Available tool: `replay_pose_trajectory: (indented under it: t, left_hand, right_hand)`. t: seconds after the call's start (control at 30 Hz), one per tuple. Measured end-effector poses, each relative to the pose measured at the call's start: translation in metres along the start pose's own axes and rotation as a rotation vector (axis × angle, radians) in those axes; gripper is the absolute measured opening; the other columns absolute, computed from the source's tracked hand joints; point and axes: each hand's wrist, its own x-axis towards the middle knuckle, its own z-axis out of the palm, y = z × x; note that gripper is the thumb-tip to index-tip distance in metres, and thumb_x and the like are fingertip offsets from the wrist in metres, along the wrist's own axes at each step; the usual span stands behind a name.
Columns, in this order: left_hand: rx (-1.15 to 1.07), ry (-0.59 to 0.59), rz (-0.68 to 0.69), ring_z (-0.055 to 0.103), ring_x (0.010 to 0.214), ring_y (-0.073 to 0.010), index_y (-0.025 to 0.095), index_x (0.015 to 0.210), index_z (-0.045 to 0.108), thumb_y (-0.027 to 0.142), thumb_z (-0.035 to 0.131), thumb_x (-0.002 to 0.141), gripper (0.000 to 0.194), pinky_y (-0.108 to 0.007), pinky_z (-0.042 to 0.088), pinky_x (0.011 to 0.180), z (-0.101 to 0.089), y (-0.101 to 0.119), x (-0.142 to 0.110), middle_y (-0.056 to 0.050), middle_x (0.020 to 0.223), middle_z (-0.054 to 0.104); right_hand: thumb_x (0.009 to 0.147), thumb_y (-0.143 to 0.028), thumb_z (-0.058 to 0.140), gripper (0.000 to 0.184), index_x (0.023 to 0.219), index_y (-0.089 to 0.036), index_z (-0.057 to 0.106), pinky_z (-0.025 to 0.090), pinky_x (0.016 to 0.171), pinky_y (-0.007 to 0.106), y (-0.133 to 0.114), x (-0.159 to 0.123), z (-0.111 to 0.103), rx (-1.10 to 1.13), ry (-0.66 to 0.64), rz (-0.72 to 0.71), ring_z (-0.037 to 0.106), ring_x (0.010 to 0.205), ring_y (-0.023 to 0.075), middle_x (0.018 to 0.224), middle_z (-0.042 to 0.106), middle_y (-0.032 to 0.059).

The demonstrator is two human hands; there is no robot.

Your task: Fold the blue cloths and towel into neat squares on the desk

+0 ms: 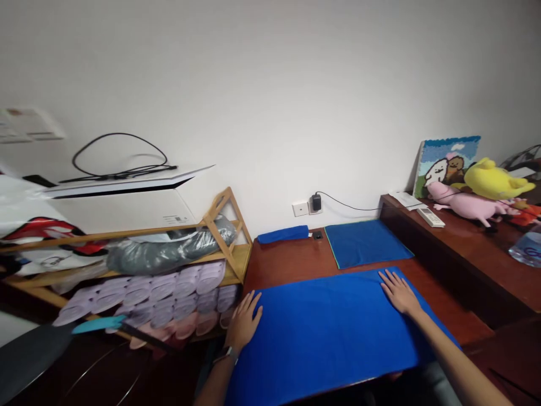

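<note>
A blue cloth [325, 332] lies spread flat over the front of the reddish-brown table [279, 263]. At its left edge rests my left hand [244, 321], fingers stretched out and a watch on the wrist. My right hand [398, 293] lies flat on the cloth's far right corner with its fingers extended. Neither hand grips anything. Behind the spread cloth, a second blue cloth [367, 242] with a light green edge lies flat near the wall. To its left is a narrow folded blue cloth [283, 234].
A wooden rack [239, 262] on the left holds rows of lilac slippers [173, 287] and a white box [127, 208]. On the raised ledge at right are a remote control [430, 217], a pink plush toy [462, 206] and a yellow one [492, 180]. A black plug adapter [316, 202] trails a cable.
</note>
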Motion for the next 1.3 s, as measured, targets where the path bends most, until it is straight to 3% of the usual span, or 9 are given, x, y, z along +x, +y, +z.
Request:
replay_pose_trajectory:
  t: [0.3,0.43,0.6,0.7,0.8,1.0,1.07,1.17,1.3]
  left_hand:
    - [0.091,-0.154,-0.021,0.035,0.156,-0.026,0.023,0.158,0.046,0.039,0.032,0.107,0.056,-0.051,0.027,0.127,-0.012,0.004,0.012,-0.009,0.167,0.041]
    - [0.073,-0.086,0.027,0.034,0.156,-0.0237,0.023,0.159,0.045,0.039,0.029,0.109,0.056,-0.046,0.027,0.128,-0.009,0.017,0.02,-0.008,0.168,0.039]
    - [0.05,-0.132,0.032,0.032,0.157,-0.0256,0.03,0.161,0.042,0.051,0.031,0.109,0.057,-0.048,0.026,0.128,0.004,0.02,0.022,-0.006,0.169,0.037]
    - [0.038,-0.139,0.022,0.03,0.158,-0.0272,0.033,0.162,0.038,0.055,0.031,0.108,0.059,-0.05,0.026,0.128,0.008,0.014,0.021,-0.006,0.171,0.034]
    - [0.023,-0.121,0.024,0.03,0.158,-0.0284,0.035,0.162,0.038,0.057,0.031,0.108,0.059,-0.052,0.026,0.127,0.009,0.009,0.022,-0.006,0.171,0.033]
    - [0.01,-0.08,0.037,0.032,0.157,-0.0286,0.035,0.161,0.039,0.058,0.032,0.107,0.059,-0.052,0.026,0.127,0.014,0.005,0.022,-0.006,0.171,0.035]
    - [0.016,-0.078,0.04,0.032,0.157,-0.028,0.035,0.161,0.039,0.058,0.032,0.107,0.059,-0.051,0.026,0.127,0.015,0.004,0.023,-0.005,0.171,0.035]
    - [0.027,-0.093,0.038,0.031,0.158,-0.0273,0.035,0.162,0.039,0.057,0.032,0.107,0.059,-0.051,0.026,0.127,0.015,0.003,0.026,-0.005,0.171,0.035]
    - [0.041,-0.155,0.013,0.03,0.158,-0.0281,0.034,0.162,0.038,0.056,0.03,0.108,0.059,-0.052,0.024,0.127,0.009,0.008,0.033,-0.007,0.172,0.032]
  right_hand:
    - [0.105,-0.043,0.029,0.061,0.162,-0.024,0.041,0.026,0.126,0.052,-0.035,0.009,-0.034,-0.091,-0.025,0.136,0.032,0.156,0.0309,0.169,0.037,0.0082]
    - [0.104,-0.036,0.029,0.06,0.157,-0.015,0.049,0.027,0.126,0.049,-0.129,-0.005,-0.038,-0.017,0.115,-0.143,0.036,0.154,0.03,0.165,0.043,0.0138]
    - [0.107,-0.051,0.024,0.066,0.165,-0.021,0.034,0.016,0.13,0.045,-0.292,-0.026,-0.008,0.194,-0.058,-0.51,0.025,0.159,0.0242,0.171,0.032,0.005]
    - [0.107,-0.053,0.021,0.068,0.166,-0.022,0.03,0.012,0.131,0.049,-0.318,-0.024,0.01,0.21,-0.128,-0.513,0.019,0.161,0.0244,0.172,0.027,0.0056]
    - [0.106,-0.054,0.022,0.067,0.166,-0.024,0.03,0.013,0.13,0.051,-0.265,-0.011,0.013,0.169,-0.09,-0.435,0.019,0.161,0.0248,0.172,0.027,0.005]
    - [0.104,-0.049,0.019,0.069,0.166,-0.023,0.03,0.018,0.129,0.053,-0.046,0.01,0.001,0.003,-0.022,0.048,0.023,0.16,0.0271,0.172,0.029,0.006]
    - [0.103,-0.049,0.016,0.072,0.167,-0.019,0.027,0.02,0.129,0.052,0.009,0.013,0.001,-0.016,-0.022,0.168,0.022,0.16,0.0274,0.173,0.027,0.0069]
    - [0.102,-0.051,0.012,0.074,0.168,-0.018,0.022,0.018,0.129,0.052,0.046,0.015,0.004,-0.014,-0.03,0.207,0.019,0.161,0.0256,0.174,0.024,0.0056]
    - [0.102,-0.051,0.011,0.074,0.169,-0.019,0.018,0.014,0.13,0.051,0.043,0.016,0.005,-0.018,-0.048,0.239,0.016,0.162,0.0231,0.175,0.021,0.0028]
